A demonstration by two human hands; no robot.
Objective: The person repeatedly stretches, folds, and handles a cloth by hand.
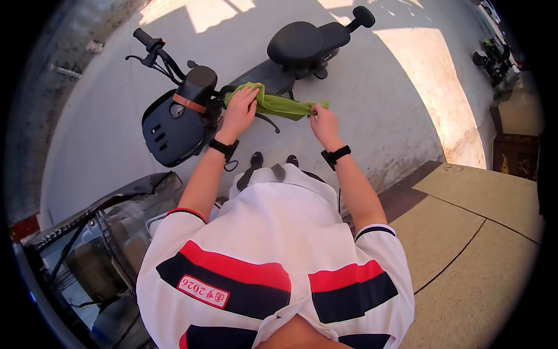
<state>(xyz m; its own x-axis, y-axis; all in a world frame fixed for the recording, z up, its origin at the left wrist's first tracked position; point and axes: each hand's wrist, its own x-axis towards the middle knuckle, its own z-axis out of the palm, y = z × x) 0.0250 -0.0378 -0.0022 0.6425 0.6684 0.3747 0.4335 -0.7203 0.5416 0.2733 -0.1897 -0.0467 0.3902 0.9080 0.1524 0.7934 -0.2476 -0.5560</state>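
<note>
Green cloth [285,107] is running sideways from the near handlebar end of a dark scooter [261,75], bunching on the left, narrowing to the right. Left hand [242,110] is lying back-up over the bunched part at the bar, fingers slightly spread and bending over it; palm side is hidden, so can't tell how firmly it's gripping. Right hand [325,125] is closing thumb and fingers on the cloth's right end, pinching it, with a bit of the tip poking out past the fingers. The middle stretch is spanning the gap between the hands. Near brake lever [269,122] is sticking out just below the cloth.

Black straps are circling both wrists. Scooter is standing on pale concrete [360,99], its slotted dark blue front shell [171,131] facing left, black seat [295,43] sitting up and right. Far handlebar grip [143,36] is pointing to the upper left. Beige slabs [465,209] are covering the lower right; a vehicle with a clear windshield [125,230] is filling the lower left.
</note>
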